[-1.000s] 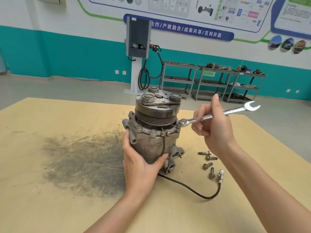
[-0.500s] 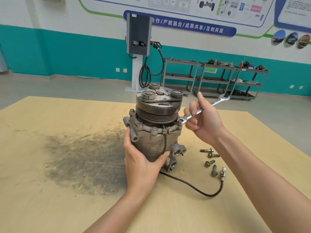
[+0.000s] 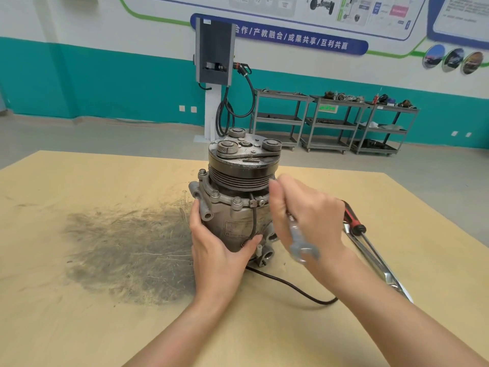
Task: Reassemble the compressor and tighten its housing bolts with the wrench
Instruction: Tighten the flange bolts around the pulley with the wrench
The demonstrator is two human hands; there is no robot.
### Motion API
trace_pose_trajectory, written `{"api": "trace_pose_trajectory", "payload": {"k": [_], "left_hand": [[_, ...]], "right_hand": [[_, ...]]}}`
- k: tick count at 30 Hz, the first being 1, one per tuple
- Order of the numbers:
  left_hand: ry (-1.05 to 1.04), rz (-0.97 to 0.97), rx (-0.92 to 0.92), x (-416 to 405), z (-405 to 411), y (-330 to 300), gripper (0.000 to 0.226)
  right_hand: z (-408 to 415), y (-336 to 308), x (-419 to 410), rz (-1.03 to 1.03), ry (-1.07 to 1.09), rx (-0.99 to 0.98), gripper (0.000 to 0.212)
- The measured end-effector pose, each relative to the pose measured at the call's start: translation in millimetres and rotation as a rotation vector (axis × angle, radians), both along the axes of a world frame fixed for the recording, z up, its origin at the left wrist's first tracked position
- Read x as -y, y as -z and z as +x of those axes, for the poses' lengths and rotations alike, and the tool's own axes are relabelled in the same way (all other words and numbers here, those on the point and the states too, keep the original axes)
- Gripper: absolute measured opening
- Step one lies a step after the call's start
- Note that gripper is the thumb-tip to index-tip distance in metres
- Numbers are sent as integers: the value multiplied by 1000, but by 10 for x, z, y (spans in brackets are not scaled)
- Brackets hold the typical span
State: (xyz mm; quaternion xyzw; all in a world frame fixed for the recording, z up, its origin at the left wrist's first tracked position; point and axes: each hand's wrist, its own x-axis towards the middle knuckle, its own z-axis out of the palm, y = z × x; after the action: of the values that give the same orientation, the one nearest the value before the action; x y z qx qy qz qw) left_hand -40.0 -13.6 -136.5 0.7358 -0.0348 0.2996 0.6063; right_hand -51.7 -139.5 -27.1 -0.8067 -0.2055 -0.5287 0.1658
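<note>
The grey compressor (image 3: 238, 205) stands upright on the wooden table (image 3: 79, 313), pulley and clutch plate on top. Bolts (image 3: 236, 201) sit along its housing flange. My left hand (image 3: 217, 247) grips the lower body from the front left. My right hand (image 3: 304, 215) holds the silver wrench (image 3: 300, 245) right beside the compressor's right side. The wrench is blurred; its open-jaw end points down toward me, and its other end is hidden behind my fingers at the flange.
A red-handled screwdriver (image 3: 354, 221) and a long metal tool (image 3: 381, 268) lie to the right of my right arm. The compressor's black cable (image 3: 293, 287) loops across the table. A dark greasy smear (image 3: 127, 250) covers the table left. Metal shelf carts (image 3: 330, 123) stand far behind.
My right hand has swung the wrench around from pointing up-right away from me to pointing down toward me. The loose bolts on the table are now hidden behind my right arm. The left hand keeps its grip.
</note>
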Motion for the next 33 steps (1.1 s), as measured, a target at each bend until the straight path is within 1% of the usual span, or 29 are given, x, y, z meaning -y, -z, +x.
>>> {"api": "trace_pose_trajectory", "payload": {"k": [2,5,7,10,12,14,15,17,19,22,25,28,29,31,33], "left_hand": [[18,-16,-2,-2,-12,-25,119],[29,-36,-2,-2,-15,-30,116],[25,-34,-5,-5,-10,-16,119],[7,-4,4,2,3,8,120],[11,-7,-4,6,-1,6,120],[15,-8,-17,4,-9,2,121],[16,-9,-25,2,-12,-4,121],[23,-21,-38,-3,-30,-24,120],[37,-25,-46,-4,-47,-51,120],[51,-31,-48,-26,-81,-70,120],[75,-31,-53,-54,-104,-86,121],[95,-37,-59,-73,-115,-101,124],[102,-38,-62,-80,-116,-101,125],[109,-40,-63,-91,-123,-98,125],[110,-41,-68,-96,-122,-94,125]], "right_hand": [[-52,-76,-59,-109,129,16,44],[-126,-136,-95,-162,192,-45,40],[-197,-132,-45,-142,154,-48,42],[-299,-86,196,-49,-8,-35,42],[-321,-25,448,-55,-33,-105,40],[-296,65,703,-112,7,-241,38],[-278,132,819,-160,39,-289,33],[-260,267,1014,-274,74,-340,21],[-268,373,1195,-385,83,-391,16],[-325,489,1441,-490,92,-494,20],[-378,548,1585,-545,152,-599,38],[-405,586,1651,-493,274,-650,63],[-415,616,1667,-443,311,-658,67],[-428,689,1702,-349,352,-671,60],[-418,764,1737,-330,365,-661,51]]}}
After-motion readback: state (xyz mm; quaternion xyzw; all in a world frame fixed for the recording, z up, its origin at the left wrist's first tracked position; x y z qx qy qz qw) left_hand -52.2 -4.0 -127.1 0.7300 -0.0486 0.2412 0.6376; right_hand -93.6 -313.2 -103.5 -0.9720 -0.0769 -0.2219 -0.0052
